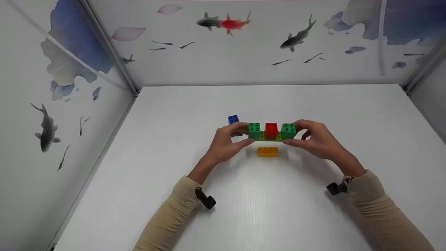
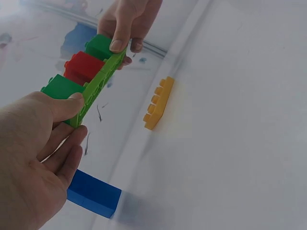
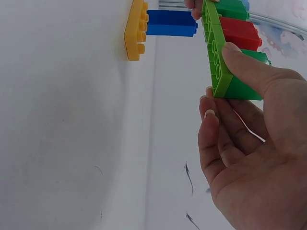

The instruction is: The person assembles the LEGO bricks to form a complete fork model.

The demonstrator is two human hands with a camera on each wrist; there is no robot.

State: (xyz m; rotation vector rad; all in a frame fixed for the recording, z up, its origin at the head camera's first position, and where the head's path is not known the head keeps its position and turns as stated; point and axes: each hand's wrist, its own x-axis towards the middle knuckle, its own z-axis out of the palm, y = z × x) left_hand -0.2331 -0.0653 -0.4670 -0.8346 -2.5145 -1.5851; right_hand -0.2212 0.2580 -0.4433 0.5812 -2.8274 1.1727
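Note:
Both hands hold up one toy brick assembly over the table, a long light green base brick bearing a red brick between two green bricks. My left hand pinches its left end, at the left green brick. At the other end, my right hand pinches the base and the right green brick between thumb and fingers. The hollow underside of the base shows in the right wrist view. A yellow brick lies on the table just nearer than the assembly. Behind the left fingers stands a blue brick, partly hidden.
The white table is bounded by a printed back wall and a left wall with fish drawings. Dark wrist devices hang at both tan sleeves.

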